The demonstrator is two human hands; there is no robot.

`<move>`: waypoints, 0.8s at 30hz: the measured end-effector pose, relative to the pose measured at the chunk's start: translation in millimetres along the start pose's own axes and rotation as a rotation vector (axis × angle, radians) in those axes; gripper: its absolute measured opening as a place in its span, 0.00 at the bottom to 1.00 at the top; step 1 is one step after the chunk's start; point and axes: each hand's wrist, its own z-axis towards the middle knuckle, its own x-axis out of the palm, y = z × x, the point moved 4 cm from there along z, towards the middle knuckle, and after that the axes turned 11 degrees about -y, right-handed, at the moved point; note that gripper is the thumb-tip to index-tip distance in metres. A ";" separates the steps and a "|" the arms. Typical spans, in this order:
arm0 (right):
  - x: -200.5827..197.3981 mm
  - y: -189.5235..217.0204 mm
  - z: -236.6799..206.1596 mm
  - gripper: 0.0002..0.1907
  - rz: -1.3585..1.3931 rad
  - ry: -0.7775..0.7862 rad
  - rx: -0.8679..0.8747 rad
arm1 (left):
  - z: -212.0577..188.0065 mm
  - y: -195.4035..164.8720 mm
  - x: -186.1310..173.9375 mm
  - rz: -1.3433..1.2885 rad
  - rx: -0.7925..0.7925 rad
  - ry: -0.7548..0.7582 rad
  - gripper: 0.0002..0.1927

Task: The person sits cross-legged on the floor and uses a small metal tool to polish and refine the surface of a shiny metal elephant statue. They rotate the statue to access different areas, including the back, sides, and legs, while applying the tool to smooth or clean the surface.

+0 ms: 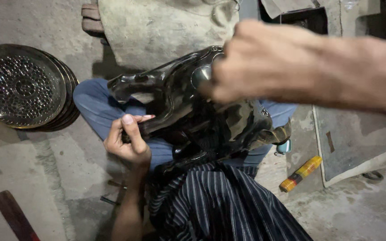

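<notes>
At frame centre, the left hand (pixel 128 140) pinches the rim of the dark, glossy, curved metal piece (pixel 188 111) on the lap while the blurred right hand (pixel 242 62) presses closed against its top — that thin pinch could slip, I judge, letting it slide.

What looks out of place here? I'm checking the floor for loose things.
A yellow-and-orange tube lies loose on the concrete beside the mat, apart from both hands. The trays sit neatly stacked. Nothing looks spilled or broken.
</notes>
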 end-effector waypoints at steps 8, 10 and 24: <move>-14.8 37.5 -12.8 0.18 -0.181 -0.404 -0.102 | 0.0 5.6 1.7 -0.062 0.029 -0.042 0.16; -6.7 37.3 -26.0 0.08 -0.227 -0.476 0.046 | -1.3 7.1 1.1 -0.066 0.041 -0.038 0.16; 35.3 167.7 -86.6 0.18 1.341 -1.021 1.379 | -5.3 9.0 -1.6 0.023 0.098 -0.014 0.16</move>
